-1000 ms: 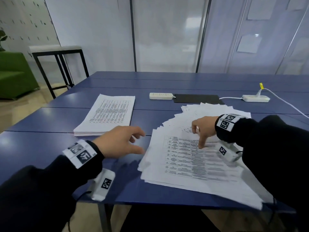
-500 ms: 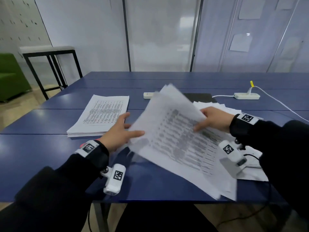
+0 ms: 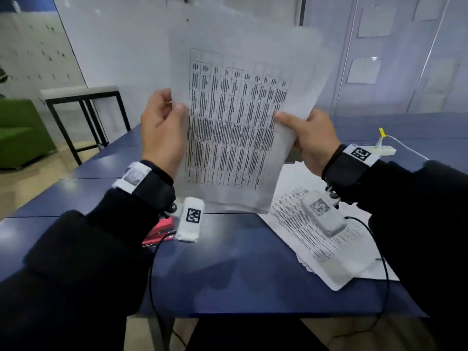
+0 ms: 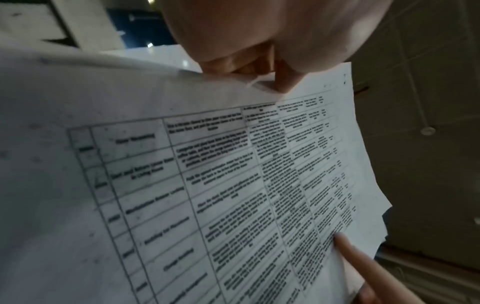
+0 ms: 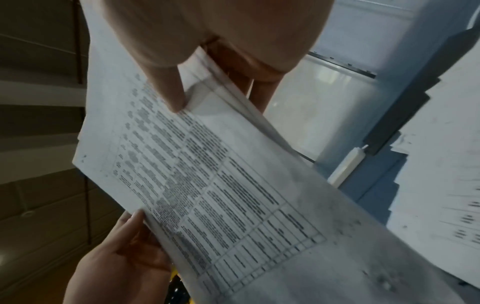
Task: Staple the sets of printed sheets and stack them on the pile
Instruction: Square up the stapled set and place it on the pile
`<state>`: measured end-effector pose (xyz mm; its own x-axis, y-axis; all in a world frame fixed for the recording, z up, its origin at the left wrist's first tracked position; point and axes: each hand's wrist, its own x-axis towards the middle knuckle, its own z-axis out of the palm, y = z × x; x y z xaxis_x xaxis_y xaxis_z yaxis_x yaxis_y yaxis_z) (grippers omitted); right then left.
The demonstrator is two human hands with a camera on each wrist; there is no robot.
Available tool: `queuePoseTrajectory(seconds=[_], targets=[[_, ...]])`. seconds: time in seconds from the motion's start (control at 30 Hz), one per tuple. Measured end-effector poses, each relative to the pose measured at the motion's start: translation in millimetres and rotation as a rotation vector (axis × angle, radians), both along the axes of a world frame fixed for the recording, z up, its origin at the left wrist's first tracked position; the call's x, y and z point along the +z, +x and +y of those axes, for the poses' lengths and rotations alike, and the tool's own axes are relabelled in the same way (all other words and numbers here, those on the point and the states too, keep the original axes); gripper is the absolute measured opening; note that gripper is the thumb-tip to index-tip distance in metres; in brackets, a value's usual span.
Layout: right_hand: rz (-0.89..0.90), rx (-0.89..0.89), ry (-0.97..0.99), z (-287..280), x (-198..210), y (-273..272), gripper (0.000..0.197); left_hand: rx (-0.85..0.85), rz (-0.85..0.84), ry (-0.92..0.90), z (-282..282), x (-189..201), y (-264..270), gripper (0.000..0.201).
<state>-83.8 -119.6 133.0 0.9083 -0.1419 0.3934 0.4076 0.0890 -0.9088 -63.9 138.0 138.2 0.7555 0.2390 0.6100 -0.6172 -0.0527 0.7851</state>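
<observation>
I hold a set of printed sheets point(image 3: 235, 122) upright in the air above the blue table point(image 3: 228, 274). My left hand point(image 3: 174, 107) grips its left edge, thumb on the printed face. My right hand point(image 3: 286, 122) pinches the right edge the same way. The left wrist view shows the table-printed page point(image 4: 207, 185) close up; the right wrist view shows the sheet edges point(image 5: 207, 185) slightly fanned under my thumb. A red stapler point(image 3: 159, 231) lies on the table under my left wrist, partly hidden. The finished pile is hidden behind my arm and the sheets.
Loose printed sheets point(image 3: 316, 236) lie spread on the table at the right, below my right wrist. A white power strip point(image 3: 385, 149) with a cable sits further back. A black-framed stool point(image 3: 81, 97) and a green sofa point(image 3: 20, 130) stand off to the left.
The set of sheets has risen from the spread on the table to upright in front of me. My left hand has taken hold of its left edge.
</observation>
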Motion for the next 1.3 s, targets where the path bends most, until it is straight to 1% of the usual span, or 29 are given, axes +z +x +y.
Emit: queuePoseTrajectory(seconds=[0.07,0.13,0.2,0.23,0.3,0.4,0.43,0.5,0.53,0.63,0.7,0.77,0.87,1.0,1.07,1.1,1.17,1.2,1.23,1.27,1.3], targets=[[0.005,0.015,-0.009,6.4,-7.0,-1.7,0.007,-0.010,0.022,0.065,2.3,-9.8,-11.1,0.026],[0.020,0.028,-0.035,13.2,-24.4,-1.3,0.012,-0.028,0.106,0.120,5.0,-33.1,-20.2,0.035],[0.031,0.025,-0.073,21.4,-37.9,-0.9,0.019,-0.066,0.146,0.143,8.2,-56.6,-22.9,0.033],[0.024,0.023,-0.086,25.7,-39.1,-0.8,0.019,-0.076,0.149,0.141,9.8,-62.3,-22.0,0.033],[-0.027,0.010,-0.106,34.1,-29.5,0.6,0.014,-0.062,0.141,0.128,13.5,-58.3,-18.0,0.037],[-0.136,0.007,-0.088,44.6,-1.0,4.2,0.013,-0.027,0.093,0.095,14.5,-29.6,-14.5,0.054],[-0.161,0.010,-0.073,46.6,5.6,5.9,0.014,-0.026,0.088,0.079,14.7,-22.3,-13.2,0.056],[-0.170,-0.009,-0.067,47.8,6.6,8.8,0.017,-0.047,0.089,0.049,14.6,-17.4,-14.4,0.043],[-0.150,-0.024,-0.077,46.9,0.5,9.5,0.019,-0.054,0.098,0.043,13.2,-18.4,-17.7,0.039],[-0.055,-0.039,-0.123,45.7,-23.2,6.8,0.023,-0.071,0.128,0.031,8.1,-30.0,-24.8,0.038],[-0.051,-0.043,-0.131,47.8,-23.6,5.2,0.018,-0.073,0.124,0.029,4.7,-25.5,-25.9,0.035],[-0.104,-0.059,-0.126,50.8,-10.7,6.4,0.012,-0.062,0.081,0.029,3.7,-12.0,-23.4,0.035],[-0.141,-0.063,-0.094,51.1,2.7,10.9,0.019,-0.038,0.035,0.026,8.8,1.3,-17.4,0.041],[-0.059,-0.015,-0.086,43.1,-13.2,14.2,0.025,-0.059,0.088,0.062,11.9,-20.0,-22.6,0.044],[-0.028,-0.002,-0.058,42.2,-12.9,17.3,0.030,-0.068,0.104,0.091,12.8,-29.7,-23.2,0.053],[-0.027,0.001,-0.055,43.8,-8.3,19.4,0.030,-0.054,0.116,0.093,13.2,-29.8,-20.7,0.065],[-0.042,-0.007,-0.051,47.8,4.5,23.2,0.026,-0.004,0.115,0.080,16.0,-26.2,-9.5,0.096],[-0.051,-0.018,-0.046,49.7,10.7,24.4,0.021,0.016,0.111,0.068,18.4,-24.0,-2.8,0.102],[-0.057,-0.027,-0.038,51.2,14.6,25.3,0.016,0.024,0.107,0.054,19.9,-22.3,1.3,0.098],[-0.059,-0.029,-0.031,51.8,15.5,25.2,0.013,0.021,0.094,0.044,18.1,-18.2,-3.5,0.083],[-0.056,-0.025,-0.031,51.7,12.9,25.0,0.014,0.020,0.087,0.039,15.7,-17.7,-8.4,0.063]])
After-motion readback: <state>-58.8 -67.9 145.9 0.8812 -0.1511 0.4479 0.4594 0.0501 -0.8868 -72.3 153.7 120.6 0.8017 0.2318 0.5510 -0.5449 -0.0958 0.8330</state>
